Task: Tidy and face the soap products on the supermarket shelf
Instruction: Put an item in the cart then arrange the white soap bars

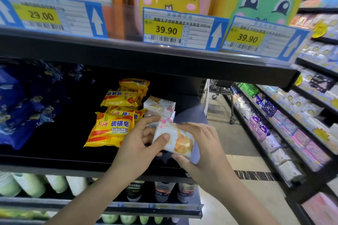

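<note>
The black shelf is dark and deep. The yellow soap packs lie in a messy pile, and my left hand is right beside them, so a bump could knock them down. Both hands hold the white soap pack at the shelf's front. My right hand curls around its edge. The wrapper looks slippery; it could slip out and drop.

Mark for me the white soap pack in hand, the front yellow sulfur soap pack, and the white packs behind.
white soap pack (180,140), head view, orange print on its front.
front yellow sulfur soap pack (111,127), head view, label middle.
white packs behind (160,105), head view, top pack's face.
</note>
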Available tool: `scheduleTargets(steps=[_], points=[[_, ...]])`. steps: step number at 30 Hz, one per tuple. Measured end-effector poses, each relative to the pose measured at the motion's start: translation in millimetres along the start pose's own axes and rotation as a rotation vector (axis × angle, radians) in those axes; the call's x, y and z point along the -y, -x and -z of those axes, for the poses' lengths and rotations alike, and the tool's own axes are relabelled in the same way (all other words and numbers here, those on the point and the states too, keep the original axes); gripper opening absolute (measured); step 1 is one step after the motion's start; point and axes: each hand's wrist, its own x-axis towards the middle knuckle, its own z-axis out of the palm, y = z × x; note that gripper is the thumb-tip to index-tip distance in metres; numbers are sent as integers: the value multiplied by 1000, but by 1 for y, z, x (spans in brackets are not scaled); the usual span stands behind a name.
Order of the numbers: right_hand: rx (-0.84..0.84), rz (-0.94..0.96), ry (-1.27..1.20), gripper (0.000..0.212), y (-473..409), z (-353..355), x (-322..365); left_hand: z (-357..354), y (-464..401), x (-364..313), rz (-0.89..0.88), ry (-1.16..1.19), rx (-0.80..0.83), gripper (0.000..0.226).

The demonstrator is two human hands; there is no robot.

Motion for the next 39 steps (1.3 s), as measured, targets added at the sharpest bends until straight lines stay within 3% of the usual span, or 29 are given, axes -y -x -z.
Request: scheduleTargets(steps=[4,9,13,20,25,28,32,35,39], points=[[36,-2,-8,59,-16,10,-16,-4,-9,-11,2,-89,-19,58],[-2,-246,-137,53,-63,22,-77,2,-25,-29,-167,-503,-43,36],[54,-370,40,55,-126,15,-132,9,-39,-35,-226,-809,-30,35],[245,-328,187,59,-183,-14,-184,9,-57,-38,-295,-1128,-6,44],[188,-205,308,39,-185,-21,-192,15,-71,-40,-283,-1190,55,53],[181,-225,368,46,-180,-20,-175,19,-82,-43,-205,-1222,182,60],[61,-148,56,55,-157,-18,-130,24,-103,-47,-64,-1258,386,67],[268,-161,-186,57,-140,-18,-98,24,-113,-45,14,-1283,479,65],[426,-215,-309,74,-135,-25,-77,25,-123,-45,-38,-1332,439,62]])
